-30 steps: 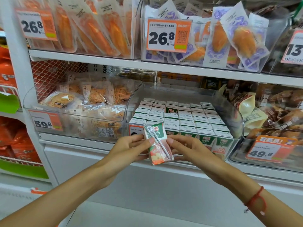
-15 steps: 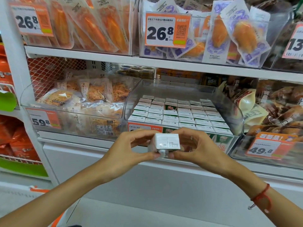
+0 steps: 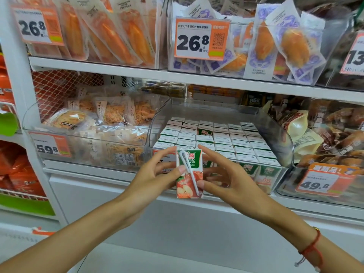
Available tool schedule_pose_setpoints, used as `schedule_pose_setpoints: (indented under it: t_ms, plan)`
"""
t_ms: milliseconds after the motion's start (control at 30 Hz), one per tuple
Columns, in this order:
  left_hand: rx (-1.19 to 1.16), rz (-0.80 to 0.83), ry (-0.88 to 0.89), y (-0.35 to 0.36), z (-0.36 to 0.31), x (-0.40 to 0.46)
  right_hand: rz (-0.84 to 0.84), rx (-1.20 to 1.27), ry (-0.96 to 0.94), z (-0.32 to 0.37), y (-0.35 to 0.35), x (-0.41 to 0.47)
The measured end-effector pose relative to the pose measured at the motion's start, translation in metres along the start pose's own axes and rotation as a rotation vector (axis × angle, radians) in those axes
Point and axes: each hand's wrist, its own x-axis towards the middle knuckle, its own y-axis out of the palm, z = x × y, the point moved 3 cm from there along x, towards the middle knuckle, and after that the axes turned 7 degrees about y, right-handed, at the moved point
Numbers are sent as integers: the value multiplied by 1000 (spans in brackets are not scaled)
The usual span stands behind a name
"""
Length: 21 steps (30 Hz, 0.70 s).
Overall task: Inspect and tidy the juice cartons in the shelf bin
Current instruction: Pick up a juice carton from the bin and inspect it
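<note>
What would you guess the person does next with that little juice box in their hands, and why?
Probably slip it back into the bin. The juice carton is held upright, straw side facing the camera, pinched between the left hand and right hand just in front of the packed rows. One dip shows in the third column, a likely slot, though whether it is truly empty is unclear.

White shelf [image 3: 197, 76] (clear bins [image 3: 283, 138] atop)

Shop shelving under even, bright light

White metal shelves [image 3: 197, 76] carry clear tubs of packaged snacks [image 3: 110, 115] up and left of the hands; orange price tags [image 3: 201, 41] hang above, and pale floor [image 3: 157, 261] lies below.
</note>
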Motion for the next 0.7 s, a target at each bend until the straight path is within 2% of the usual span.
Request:
schedule_pose_setpoints:
  t_ms: [133,267,467,567,700]
  plan:
    - [-129,10,-78,-2,2,0,58,25,-13,0,-3,0]
    - [-281,-77,-205,-3,4,1,23,69,-13,-1,-4,0]
    - [-310,-1,-400,0,6,-4,-61,303,89,-5,0,3]
    - [-310,26,-462,0,6,-6,-71,337,186,-9,-3,3]
    - [-334,-16,-502,-1,8,-6,-37,347,257,-10,0,3]
